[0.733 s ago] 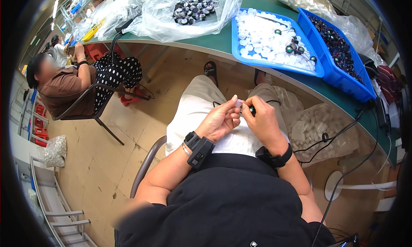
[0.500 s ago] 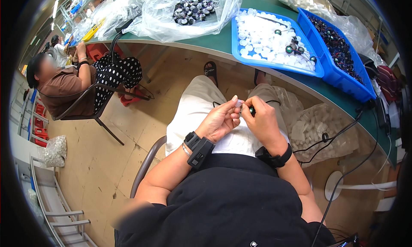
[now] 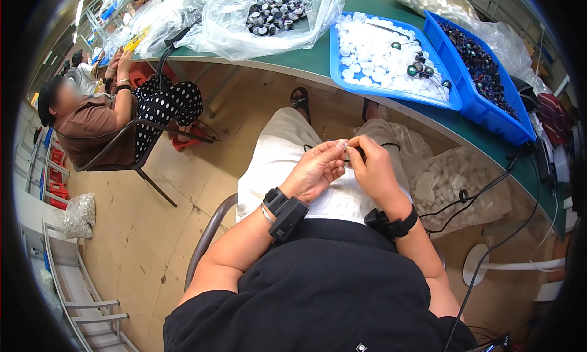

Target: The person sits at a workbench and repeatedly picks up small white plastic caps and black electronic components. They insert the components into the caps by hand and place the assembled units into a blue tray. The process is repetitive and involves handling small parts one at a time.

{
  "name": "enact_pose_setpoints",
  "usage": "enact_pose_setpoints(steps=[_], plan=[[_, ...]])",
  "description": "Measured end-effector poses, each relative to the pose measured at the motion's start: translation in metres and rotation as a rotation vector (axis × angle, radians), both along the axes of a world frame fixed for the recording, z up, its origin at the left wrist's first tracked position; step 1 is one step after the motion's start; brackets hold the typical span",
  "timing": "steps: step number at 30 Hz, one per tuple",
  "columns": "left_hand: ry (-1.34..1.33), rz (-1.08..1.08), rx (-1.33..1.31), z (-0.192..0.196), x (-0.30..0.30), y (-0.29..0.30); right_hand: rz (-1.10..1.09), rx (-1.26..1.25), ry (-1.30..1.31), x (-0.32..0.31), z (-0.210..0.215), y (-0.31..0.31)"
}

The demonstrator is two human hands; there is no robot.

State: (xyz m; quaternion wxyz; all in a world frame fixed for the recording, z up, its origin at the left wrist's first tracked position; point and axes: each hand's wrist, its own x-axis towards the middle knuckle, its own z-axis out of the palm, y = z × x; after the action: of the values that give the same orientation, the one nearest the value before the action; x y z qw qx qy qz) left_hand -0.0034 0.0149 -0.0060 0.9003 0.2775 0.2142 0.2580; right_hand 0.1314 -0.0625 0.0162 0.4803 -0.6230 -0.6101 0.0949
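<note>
Over my lap, my left hand (image 3: 319,168) and my right hand (image 3: 374,168) meet at the fingertips. Between thumb and fingers, the left pinches a small white plastic cap (image 3: 343,143), mostly covered by the fingers. My right hand is closed on a small round dark-green part with a black wire; the part itself is now hidden behind the fingers. A stretch of black wire (image 3: 390,145) shows beside the right hand. Beyond the hands, a light-blue tray (image 3: 337,68) holds many white caps and a few dark-green wired parts (image 3: 419,68).
A deeper blue bin (image 3: 498,123) full of dark wired parts stands right of the tray on the green table (image 3: 293,57). A clear bag of black-and-white pieces (image 3: 275,16) lies at its left. Bagged white pieces (image 3: 458,181) sit under the table. A seated person (image 3: 101,123) works at left.
My right fingers have closed in against the left fingertips, and the dark-green part seen before is now covered. The person at left has shifted their hands.
</note>
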Motion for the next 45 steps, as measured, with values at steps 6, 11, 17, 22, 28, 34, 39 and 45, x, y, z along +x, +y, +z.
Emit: enact_pose_setpoints(steps=[6,11,17,22,28,34,39,45], plan=[[0.086,0.029,0.272,0.01,-0.003,-0.004,0.108,-0.119,0.301,0.012,-0.006,0.002],[0.15,0.024,0.444,0.006,-0.004,-0.003,0.135,-0.213,0.524,0.007,-0.001,0.0],[0.24,0.025,0.618,0.009,-0.004,-0.001,0.133,-0.128,0.476,0.004,-0.006,0.0],[0.335,0.095,0.806,-0.005,-0.003,0.003,0.209,-0.21,0.531,0.004,-0.001,0.0],[0.46,0.132,1.048,0.014,0.002,-0.01,0.205,-0.269,0.616,0.007,0.004,-0.001],[0.391,0.121,0.997,0.014,0.002,-0.009,0.151,-0.067,0.589,0.012,-0.003,0.004],[0.214,0.06,0.682,0.013,0.005,-0.009,0.051,0.009,0.568,0.012,0.009,0.0],[0.038,-0.087,0.296,0.008,0.001,-0.002,-0.009,0.194,0.266,0.012,0.011,0.0]])
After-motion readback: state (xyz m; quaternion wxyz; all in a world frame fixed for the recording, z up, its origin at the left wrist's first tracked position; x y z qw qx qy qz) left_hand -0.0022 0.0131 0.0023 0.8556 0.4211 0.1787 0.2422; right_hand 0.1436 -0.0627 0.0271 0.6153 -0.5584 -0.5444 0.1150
